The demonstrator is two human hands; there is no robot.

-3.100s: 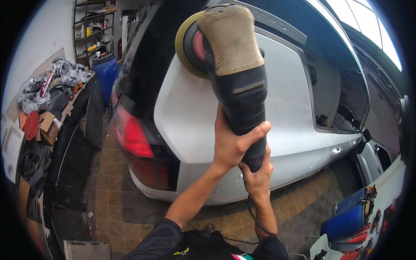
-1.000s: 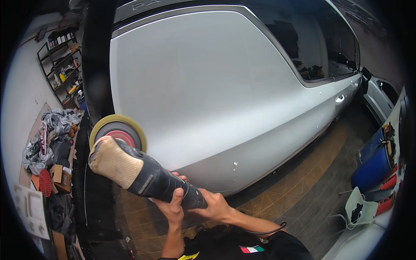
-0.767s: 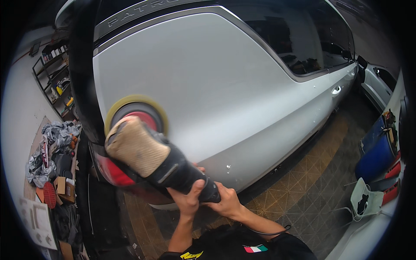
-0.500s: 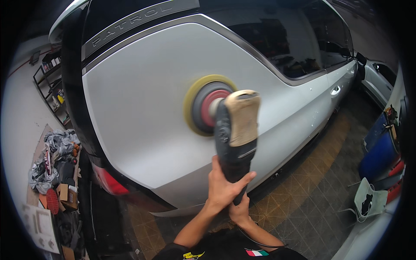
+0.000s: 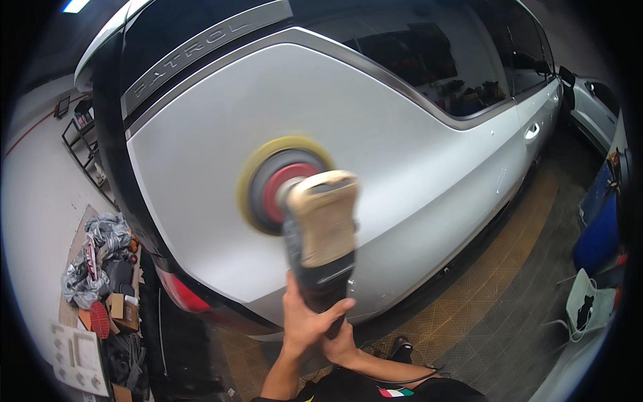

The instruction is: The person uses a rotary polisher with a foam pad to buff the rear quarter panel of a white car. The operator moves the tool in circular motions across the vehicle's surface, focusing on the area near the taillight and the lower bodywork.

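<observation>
Gripping the black polisher (image 5: pixel 318 244) two-handed, this person's got the left hand (image 5: pixel 306 326) higher up, nearer the yellow-edged pad (image 5: pixel 269 171), and the right hand (image 5: pixel 341 346) wrapped just below, so its long body points up and a touch left from them at the pale rear panel (image 5: pixel 402 157).
</observation>
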